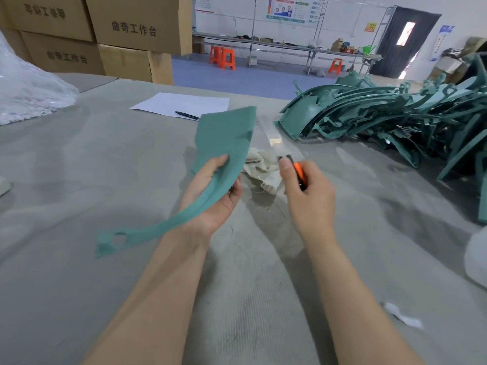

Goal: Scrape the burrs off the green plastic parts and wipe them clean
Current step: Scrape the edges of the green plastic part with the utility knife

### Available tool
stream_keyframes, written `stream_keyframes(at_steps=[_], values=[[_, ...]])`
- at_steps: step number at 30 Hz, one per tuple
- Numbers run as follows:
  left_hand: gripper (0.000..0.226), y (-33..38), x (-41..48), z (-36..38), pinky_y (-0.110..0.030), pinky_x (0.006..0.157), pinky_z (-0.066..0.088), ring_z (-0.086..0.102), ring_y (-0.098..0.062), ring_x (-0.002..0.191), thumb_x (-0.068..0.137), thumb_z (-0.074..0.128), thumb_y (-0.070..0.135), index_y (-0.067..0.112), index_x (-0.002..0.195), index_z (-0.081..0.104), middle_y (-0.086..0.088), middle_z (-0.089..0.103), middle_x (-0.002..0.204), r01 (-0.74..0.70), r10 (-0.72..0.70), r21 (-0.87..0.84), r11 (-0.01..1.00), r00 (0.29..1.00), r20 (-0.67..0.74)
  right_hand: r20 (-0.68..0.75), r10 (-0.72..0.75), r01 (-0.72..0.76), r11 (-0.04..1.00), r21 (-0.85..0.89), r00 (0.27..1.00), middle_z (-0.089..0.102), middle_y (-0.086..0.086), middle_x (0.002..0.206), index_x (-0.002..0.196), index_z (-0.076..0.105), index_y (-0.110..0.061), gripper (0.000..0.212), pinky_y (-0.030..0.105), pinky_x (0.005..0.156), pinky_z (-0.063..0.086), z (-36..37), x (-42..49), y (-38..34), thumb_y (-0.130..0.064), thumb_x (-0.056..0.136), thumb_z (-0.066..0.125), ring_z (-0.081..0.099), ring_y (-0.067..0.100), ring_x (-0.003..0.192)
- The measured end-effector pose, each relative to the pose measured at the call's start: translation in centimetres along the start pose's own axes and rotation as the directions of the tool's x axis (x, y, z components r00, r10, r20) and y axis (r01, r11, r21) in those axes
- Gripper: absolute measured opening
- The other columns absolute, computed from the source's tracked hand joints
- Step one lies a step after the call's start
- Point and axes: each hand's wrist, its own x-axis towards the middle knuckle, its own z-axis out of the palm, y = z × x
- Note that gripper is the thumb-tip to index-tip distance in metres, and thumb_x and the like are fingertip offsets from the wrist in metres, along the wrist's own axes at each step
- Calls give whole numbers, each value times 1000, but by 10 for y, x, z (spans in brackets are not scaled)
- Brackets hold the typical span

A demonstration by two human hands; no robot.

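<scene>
Far left of the beige cloth (pixel 259 168), we see one heap of clear plastic bags (pixel 29 93) with white bits inside, crinkled and glossy. Behind it, four brown cardboard boxes (pixel 137 25), stacked and printed with dark characters. Nearer the cloth, up and left of it, lies one white sheet of paper (pixel 181 104) with one black pen (pixel 187 115) across its corner.

Just left of the cloth, our left hand (pixel 210 191) grips one green plastic part (pixel 221 143), thumb on top and fingers curled beneath. It is a thin curved blade shape, matte, broad at the far end and narrowing to a strip with a round hole near us.

The cloth itself sits crumpled on the grey ribbed table covering (pixel 79 180).

Just right of the cloth, our right hand (pixel 308 191) is closed around one orange-and-black scraper (pixel 299 172), its pale blade blurred.

Far right, a pile of green parts (pixel 382 114), too tangled to count, all curved and flanged. Behind, we count three orange stools (pixel 224 57).
</scene>
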Motion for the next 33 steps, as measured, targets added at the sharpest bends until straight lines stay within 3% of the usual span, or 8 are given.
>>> stream_keyframes(at_steps=[2,8,14,19,26,29,33], values=[[8,-3,-1,2,-14,46,47,55,-8,54,90,58,11,14,83,60,1,63,67,16,-16,81,997,1000,-3,-64,11,-10,1000,14,998,57,12,66,74,48,-11,59,40,56,40,-6,5,4,-69,83,42,50,25,60],[17,-8,-7,7,-15,42,44,57,-9,49,87,59,7,14,72,62,2,65,63,57,-58,228,972,998,-2,-151,60,-58,998,19,987,57,14,69,78,52,-11,61,36,58,39,-17,11,14,-71,81,41,52,26,65],[22,-6,-9,7,-15,40,43,56,-10,45,87,58,6,13,66,63,-1,64,61,99,-102,244,965,995,-3,-174,65,-65,998,4,983,57,17,71,80,52,-7,57,36,58,40,-20,14,17,-62,89,46,53,31,68],[15,-4,-9,7,-14,40,43,55,-9,43,88,54,6,11,75,60,-2,63,62,118,-120,212,970,993,-1,-132,49,-46,999,25,990,55,20,70,79,50,-4,55,39,57,40,-16,10,15,-58,92,49,51,33,69],[8,-4,-8,6,-14,41,43,54,-10,44,86,55,8,10,80,60,-3,60,69,151,-155,191,970,988,9,-117,16,-9,998,59,993,52,20,69,78,50,-3,55,32,56,33,-14,10,14,-56,92,49,47,32,66],[6,-4,-8,5,-14,41,43,53,-9,44,76,59,8,10,81,61,-2,59,70,166,-172,197,966,985,17,-98,8,-2,998,67,995,49,16,64,75,51,-7,54,32,56,34,-14,9,13,-58,91,49,47,31,64],[15,-4,-9,4,-15,41,44,55,-9,45,67,62,10,9,82,61,-2,58,68,180,-186,175,968,982,21,-64,16,-13,998,57,998,38,-7,54,66,45,-21,42,36,58,38,-12,7,12,-54,92,52,53,33,66]])
